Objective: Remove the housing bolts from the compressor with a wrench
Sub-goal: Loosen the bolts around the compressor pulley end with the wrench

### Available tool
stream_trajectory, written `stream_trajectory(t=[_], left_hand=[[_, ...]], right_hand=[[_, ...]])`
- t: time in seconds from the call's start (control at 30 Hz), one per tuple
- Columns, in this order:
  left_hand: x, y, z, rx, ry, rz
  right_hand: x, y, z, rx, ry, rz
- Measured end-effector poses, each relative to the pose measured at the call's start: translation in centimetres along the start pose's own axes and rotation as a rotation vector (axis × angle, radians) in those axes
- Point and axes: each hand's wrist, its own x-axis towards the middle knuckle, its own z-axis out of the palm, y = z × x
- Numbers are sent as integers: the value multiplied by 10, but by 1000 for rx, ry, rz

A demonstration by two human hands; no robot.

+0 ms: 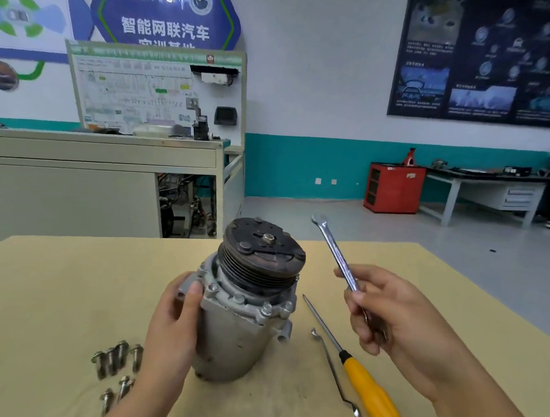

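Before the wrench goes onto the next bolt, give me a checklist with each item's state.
1. Compressor steadied: ok. The left hand grips its side, and it stands upright on the table.
2. Wrench in hand: ok. The right hand grips its handle.
3. Wrench seated on a bolt: not ok. It is held in the air, right of the pulley.
4. Flange cleared: not ok. Several housing bolts sit in it.
5. Removed bolts out of the way: ok. They are grouped left of the compressor.
6. Wrench fits the bolt heads: cannot tell.
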Motion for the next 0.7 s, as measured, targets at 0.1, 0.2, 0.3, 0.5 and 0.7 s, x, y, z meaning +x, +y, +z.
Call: stream_trajectory(t=[0.1,0.2,0.3,0.5,0.7], left_hand=[[-11,4,5,113,76,51],[-24,11,9,113,76,83],[-32,12,8,135,60,97],[-37,14,6,137,41,133],[-36,15,4,103,20,124]], right_hand=[[-30,13,4,-74,89,41],[-55,24,11,-156,124,59],[-74,32,22,-259,156,10],[-77,32,41,-401,213,-130],[-73,30,51,-548,225,-136]])
